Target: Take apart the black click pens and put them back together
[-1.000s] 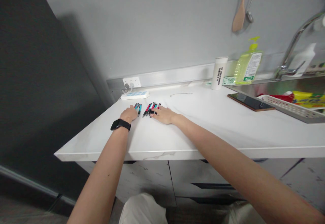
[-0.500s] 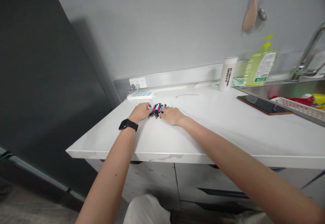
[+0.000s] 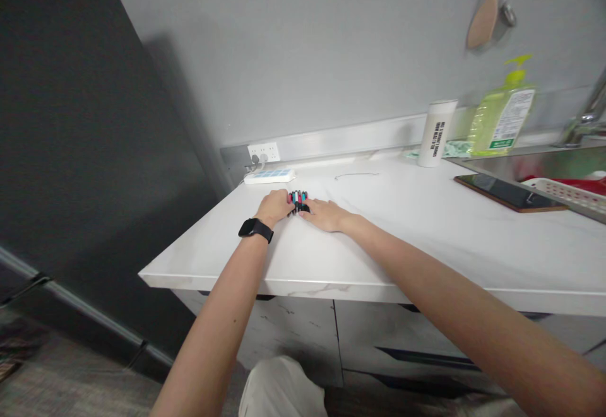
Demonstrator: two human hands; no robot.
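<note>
Several pens (image 3: pixel 298 198), with red, teal, white and black parts, lie side by side on the white countertop (image 3: pixel 379 246). They point away from me in a tight row. My left hand (image 3: pixel 275 207) grips the row from its left side, fingers curled against the outer pens; a black watch (image 3: pixel 256 230) is on that wrist. From the other side my right hand (image 3: pixel 326 215) presses on the row, its thumb near the close ends. The fingers of both hands partly cover the pens.
Behind my left hand lies a white power strip (image 3: pixel 270 176) by a wall socket (image 3: pixel 264 152). A thin string (image 3: pixel 356 175) lies farther back. To the right are a white bottle (image 3: pixel 437 134), a green soap pump bottle (image 3: pixel 502 117), a phone (image 3: pixel 510 193) and the sink (image 3: pixel 502 159).
My left hand has come in closer around the pens. The row, slanted before, now lies straighter and more compact. The whole view has shifted slightly.
</note>
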